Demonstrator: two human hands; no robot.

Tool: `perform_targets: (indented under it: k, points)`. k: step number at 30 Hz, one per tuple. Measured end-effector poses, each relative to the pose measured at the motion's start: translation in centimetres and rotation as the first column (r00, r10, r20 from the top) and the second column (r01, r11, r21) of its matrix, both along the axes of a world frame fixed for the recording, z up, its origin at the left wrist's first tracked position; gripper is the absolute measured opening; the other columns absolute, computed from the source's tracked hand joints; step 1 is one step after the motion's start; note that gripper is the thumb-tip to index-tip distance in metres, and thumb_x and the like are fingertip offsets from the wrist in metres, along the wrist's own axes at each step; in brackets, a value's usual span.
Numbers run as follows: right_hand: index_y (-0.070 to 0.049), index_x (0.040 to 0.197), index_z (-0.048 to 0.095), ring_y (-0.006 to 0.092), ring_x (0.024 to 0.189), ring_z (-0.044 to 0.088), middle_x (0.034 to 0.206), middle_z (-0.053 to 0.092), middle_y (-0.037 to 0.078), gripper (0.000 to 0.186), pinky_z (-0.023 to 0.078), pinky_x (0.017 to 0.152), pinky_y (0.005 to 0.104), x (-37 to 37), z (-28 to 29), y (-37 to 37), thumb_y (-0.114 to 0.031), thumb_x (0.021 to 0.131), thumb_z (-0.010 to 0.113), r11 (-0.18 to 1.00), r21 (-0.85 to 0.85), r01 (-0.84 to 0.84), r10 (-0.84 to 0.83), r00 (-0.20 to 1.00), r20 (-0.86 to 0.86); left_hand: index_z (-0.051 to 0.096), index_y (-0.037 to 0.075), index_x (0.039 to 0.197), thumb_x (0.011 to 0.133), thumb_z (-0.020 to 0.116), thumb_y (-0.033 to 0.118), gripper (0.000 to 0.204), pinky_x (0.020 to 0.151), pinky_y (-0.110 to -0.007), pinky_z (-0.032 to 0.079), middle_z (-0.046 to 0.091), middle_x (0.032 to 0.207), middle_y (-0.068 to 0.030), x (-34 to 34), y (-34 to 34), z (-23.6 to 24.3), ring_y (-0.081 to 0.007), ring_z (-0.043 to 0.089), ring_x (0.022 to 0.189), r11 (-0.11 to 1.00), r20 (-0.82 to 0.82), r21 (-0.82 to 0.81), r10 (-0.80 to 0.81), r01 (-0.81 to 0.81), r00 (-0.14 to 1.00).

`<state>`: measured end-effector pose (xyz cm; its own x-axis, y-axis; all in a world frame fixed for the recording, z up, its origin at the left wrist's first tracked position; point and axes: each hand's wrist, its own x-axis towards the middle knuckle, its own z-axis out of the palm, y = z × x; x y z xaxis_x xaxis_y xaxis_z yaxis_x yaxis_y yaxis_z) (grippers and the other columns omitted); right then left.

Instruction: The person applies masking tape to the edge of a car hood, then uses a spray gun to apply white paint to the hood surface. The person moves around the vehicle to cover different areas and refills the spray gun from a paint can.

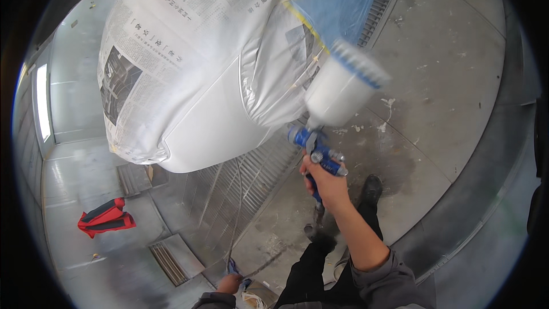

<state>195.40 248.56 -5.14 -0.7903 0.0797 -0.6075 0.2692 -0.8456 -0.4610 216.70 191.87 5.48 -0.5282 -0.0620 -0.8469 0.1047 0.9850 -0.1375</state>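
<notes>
My right hand [326,180] is closed round the handle of a blue spray gun [326,157]. On top of the gun sits a tilted white paint cup [337,92] with a blue lid, blurred by motion. Left of the gun is a glossy white car body panel [214,123], apart from it. Newspaper [171,23] and whitened masking film [274,80] surround the panel. Low in the view, my left hand [230,284] is closed round a dark air hose [269,263], its fingers partly hidden. A small blue fitting [231,266] shows beside it.
A thinner hose [237,200] hangs across the floor grating [220,194] below the panel. Blue film [343,6] covers the vehicle farther back. A red and black garment [107,217] lies at the left, near a louvred vent [176,258]. Paint flecks mark the concrete floor [423,132].
</notes>
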Motion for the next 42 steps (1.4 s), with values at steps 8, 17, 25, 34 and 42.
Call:
perform_targets:
  k: [8, 17, 25, 34, 42]
  points:
    - [-0.005, 0.119, 0.065, 0.0107, 0.055, 0.057, 0.087, 0.068, 0.005, 0.023, 0.044, 0.047, 0.0264, -1.1, -0.2, 0.7, -0.022, 0.103, 0.069, 0.998, -0.041, 0.041, -0.044, 0.995, -0.091, 0.076, 0.014, 0.108, 0.096, 0.068, 0.031, 0.023, 0.08, -0.055, 0.055, 0.073, 0.096, -0.0191, 0.7, -2.4, 1.0, -0.0439, 0.069, 0.094, 0.992, 0.056, -0.092, -0.081, 0.086, 0.995]
    - [-0.005, 0.134, 0.055, 0.0132, 0.06, 0.057, 0.091, 0.066, 0.008, 0.034, 0.046, 0.05, 0.0277, -2.6, -1.3, 0.6, -0.024, 0.107, 0.065, 0.966, -0.176, 0.188, -0.245, 0.878, -0.412, 0.074, 0.013, 0.109, 0.098, 0.066, 0.034, 0.026, 0.081, -0.055, 0.054, 0.073, 0.101, -0.0197, -1.5, -0.1, -1.3, -0.0442, 0.069, 0.097, 0.994, 0.134, -0.106, 0.023, -0.008, 0.991]
    - [-0.005, 0.126, 0.061, 0.0105, 0.059, 0.056, 0.086, 0.064, 0.003, 0.035, 0.044, 0.049, 0.0271, -0.3, -16.0, -11.4, -0.029, 0.103, 0.071, 0.979, -0.196, 0.057, -0.061, 0.998, -0.017, 0.075, 0.014, 0.118, 0.099, 0.063, 0.031, 0.028, 0.086, -0.054, 0.055, 0.075, 0.105, -0.0173, 1.4, -6.3, -2.0, -0.0424, 0.07, 0.101, 0.987, 0.181, -0.136, -0.058, 0.084, 0.982]
    - [-0.012, 0.097, 0.065, 0.0122, 0.05, 0.054, 0.077, 0.064, 0.002, 0.024, 0.042, 0.041, 0.0297, -0.1, -29.3, -19.6, -0.032, 0.098, 0.077, 0.986, -0.084, 0.141, -0.098, 0.917, 0.387, 0.072, 0.012, 0.117, 0.099, 0.061, 0.027, 0.026, 0.084, -0.053, 0.057, 0.073, 0.103, -0.0157, 3.3, -10.1, -2.1, -0.0398, 0.07, 0.099, 0.983, 0.164, -0.18, -0.019, 0.049, 0.986]
    - [-0.011, 0.106, 0.063, 0.0133, 0.051, 0.054, 0.08, 0.065, 0.004, 0.02, 0.041, 0.041, 0.0294, -1.5, -19.7, -15.5, -0.026, 0.1, 0.074, 0.967, -0.23, 0.108, -0.044, 0.963, 0.265, 0.072, 0.009, 0.114, 0.097, 0.065, 0.026, 0.025, 0.086, -0.052, 0.056, 0.073, 0.105, -0.0185, 6.4, -9.3, -1.9, -0.0404, 0.07, 0.101, 0.998, 0.077, -0.053, 0.04, -0.036, 0.996]
